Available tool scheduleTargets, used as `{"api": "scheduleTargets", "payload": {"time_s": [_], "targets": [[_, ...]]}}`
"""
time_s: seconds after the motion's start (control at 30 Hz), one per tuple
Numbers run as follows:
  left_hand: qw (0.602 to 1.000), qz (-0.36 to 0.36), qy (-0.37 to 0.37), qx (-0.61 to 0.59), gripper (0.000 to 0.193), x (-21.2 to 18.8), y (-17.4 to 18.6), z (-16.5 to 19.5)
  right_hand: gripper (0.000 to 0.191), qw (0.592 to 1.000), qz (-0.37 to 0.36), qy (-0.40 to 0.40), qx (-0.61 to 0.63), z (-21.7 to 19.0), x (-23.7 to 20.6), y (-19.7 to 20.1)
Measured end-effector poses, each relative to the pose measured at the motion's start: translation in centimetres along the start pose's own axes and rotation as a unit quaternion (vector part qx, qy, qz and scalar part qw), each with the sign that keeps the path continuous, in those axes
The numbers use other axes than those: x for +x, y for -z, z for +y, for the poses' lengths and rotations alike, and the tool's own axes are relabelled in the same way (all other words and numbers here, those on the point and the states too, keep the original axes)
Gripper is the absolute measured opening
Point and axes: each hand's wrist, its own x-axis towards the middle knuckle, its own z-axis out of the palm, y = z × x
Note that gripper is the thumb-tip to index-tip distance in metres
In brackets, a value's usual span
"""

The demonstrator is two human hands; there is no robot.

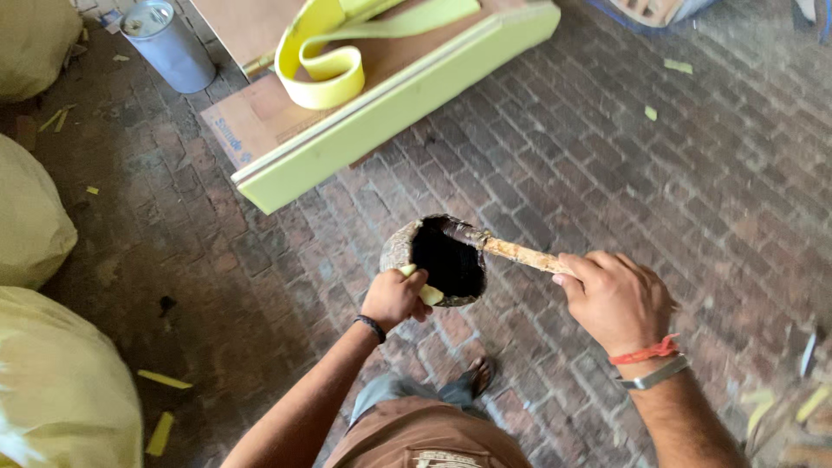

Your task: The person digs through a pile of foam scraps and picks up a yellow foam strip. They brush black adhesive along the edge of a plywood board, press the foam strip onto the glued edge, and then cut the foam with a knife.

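A round, crusted pot with a dark inside hangs over the brick floor in the middle of the head view. My left hand grips its near rim, and a small yellow piece is pinched against that rim. My right hand is closed around a pale, caked stick, held level, with its far end reaching into the pot's mouth. My right wrist wears a red thread and a metal band; my left wrist wears a dark band.
A yellow-green board with a looped yellow strip lies at the top centre on cardboard. A grey metal can stands top left. Large yellowish sacks line the left edge. Yellow scraps lie about the brick floor.
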Motion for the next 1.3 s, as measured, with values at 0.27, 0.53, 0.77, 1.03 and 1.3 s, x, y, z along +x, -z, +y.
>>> {"api": "scheduleTargets", "payload": {"time_s": [0.27,0.53,0.77,1.03,1.3], "targets": [[0.988,0.103,0.077,-0.086,0.058,9.5,0.2,6.5,0.023,0.990,0.099,0.095,0.022,8.1,11.1,-3.6],[0.991,0.127,0.030,-0.036,0.051,25.8,-1.0,7.9,0.025,0.998,0.020,0.035,0.043,15.0,23.1,-7.1],[0.989,0.116,0.087,-0.027,0.054,37.8,-0.9,12.5,0.027,0.986,-0.153,-0.056,0.029,22.1,34.5,-9.5],[0.972,0.163,0.165,-0.020,0.051,46.9,-0.5,14.5,0.033,0.932,-0.341,-0.099,0.069,25.7,46.4,-13.9],[0.932,0.242,0.269,-0.026,0.049,52.3,-1.4,14.3,0.038,0.815,-0.479,-0.083,0.314,36.2,56.3,-23.7]]}}
